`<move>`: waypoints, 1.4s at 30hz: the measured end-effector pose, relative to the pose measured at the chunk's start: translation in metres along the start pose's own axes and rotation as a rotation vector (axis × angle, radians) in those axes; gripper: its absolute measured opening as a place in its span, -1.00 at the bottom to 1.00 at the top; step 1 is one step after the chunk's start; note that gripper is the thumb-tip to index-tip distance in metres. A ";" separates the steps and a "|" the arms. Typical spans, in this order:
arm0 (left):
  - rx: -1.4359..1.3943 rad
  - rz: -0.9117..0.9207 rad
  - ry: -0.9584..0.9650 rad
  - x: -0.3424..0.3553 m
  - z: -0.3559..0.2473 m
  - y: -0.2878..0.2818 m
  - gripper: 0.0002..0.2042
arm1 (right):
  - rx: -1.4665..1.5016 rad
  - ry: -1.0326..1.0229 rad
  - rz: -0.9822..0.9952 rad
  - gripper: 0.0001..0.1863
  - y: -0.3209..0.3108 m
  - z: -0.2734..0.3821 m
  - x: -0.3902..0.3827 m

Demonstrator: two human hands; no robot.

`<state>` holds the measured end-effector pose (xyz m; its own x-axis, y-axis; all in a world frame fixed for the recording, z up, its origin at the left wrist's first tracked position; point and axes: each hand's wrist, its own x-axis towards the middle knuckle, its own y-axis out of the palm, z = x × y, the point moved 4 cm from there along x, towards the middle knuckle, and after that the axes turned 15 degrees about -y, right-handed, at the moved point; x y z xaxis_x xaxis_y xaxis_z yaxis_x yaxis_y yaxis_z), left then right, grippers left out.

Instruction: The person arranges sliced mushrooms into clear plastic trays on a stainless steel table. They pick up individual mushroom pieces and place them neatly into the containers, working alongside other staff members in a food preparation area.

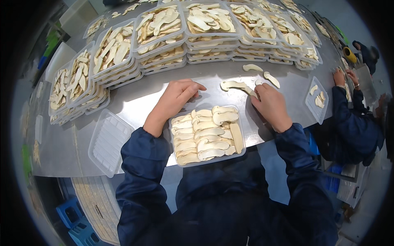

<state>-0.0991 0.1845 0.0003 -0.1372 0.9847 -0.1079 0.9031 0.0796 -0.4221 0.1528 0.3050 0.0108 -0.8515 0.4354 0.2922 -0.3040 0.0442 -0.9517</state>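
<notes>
In front of me a clear plastic tray holds overlapping rows of pale dried mushroom slices, with one straight slice upright along its right side. My left hand hovers over the tray's far left corner, fingers loosely bent and apart, nothing visible in them. Beyond the tray's right side, my right hand has its thumb and fingers closed at the right end of a long, curved mushroom slice. Two more loose slices, one curved and one narrow, lie just past that hand.
Stacked trays of mushroom slices line the far side of the metal table. An empty ribbed tray lies at left. A small tray with a few pieces is at right, near another person's dark sleeves.
</notes>
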 end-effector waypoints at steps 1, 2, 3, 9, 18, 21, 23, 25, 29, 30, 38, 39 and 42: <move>0.005 -0.004 0.003 0.000 0.000 -0.001 -0.56 | -0.012 -0.001 -0.009 -0.82 -0.002 -0.001 -0.001; 0.012 -0.005 0.008 -0.001 0.000 -0.002 -0.55 | -0.024 -0.001 -0.017 -0.81 -0.004 -0.003 -0.002; 0.015 -0.005 0.011 -0.001 0.002 -0.002 -0.55 | 0.069 0.006 0.014 -0.83 -0.005 -0.010 -0.003; 0.013 -0.014 0.020 0.000 0.002 -0.001 -0.61 | 0.470 0.189 0.010 -0.78 -0.018 -0.030 -0.019; -0.028 -0.021 0.011 0.001 0.001 -0.001 -0.66 | 0.161 0.103 -0.050 -0.84 -0.005 -0.013 -0.027; -0.014 -0.023 0.017 0.001 0.000 -0.001 -0.66 | 0.274 0.128 -0.018 -0.82 -0.006 -0.012 -0.024; -0.006 -0.031 0.020 -0.001 0.002 -0.003 -0.65 | 0.401 0.083 0.003 -0.81 -0.019 0.004 -0.016; -0.001 -0.027 0.024 -0.001 0.005 -0.002 -0.64 | 0.526 -0.060 0.053 -0.81 -0.035 0.036 -0.011; 0.017 -0.018 0.034 0.001 0.003 -0.002 -0.61 | 0.567 -0.179 0.118 -0.82 -0.035 0.069 -0.013; 0.017 -0.010 0.033 0.001 0.004 -0.001 -0.58 | 0.581 -0.185 0.131 -0.82 -0.032 0.070 -0.013; 0.024 0.001 0.033 0.002 0.005 0.000 -0.54 | 0.479 -0.257 0.125 -0.81 -0.023 0.070 -0.015; 0.022 0.003 0.027 0.002 0.006 0.000 -0.54 | 0.477 -0.262 0.125 -0.80 -0.022 0.070 -0.015; 0.011 -0.015 0.032 0.003 0.005 0.000 -0.60 | 0.501 -0.255 0.106 -0.79 -0.025 0.068 -0.015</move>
<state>-0.1019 0.1863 -0.0043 -0.1373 0.9878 -0.0731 0.8965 0.0926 -0.4333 0.1438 0.2362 0.0368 -0.9455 0.1808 0.2707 -0.3241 -0.4466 -0.8340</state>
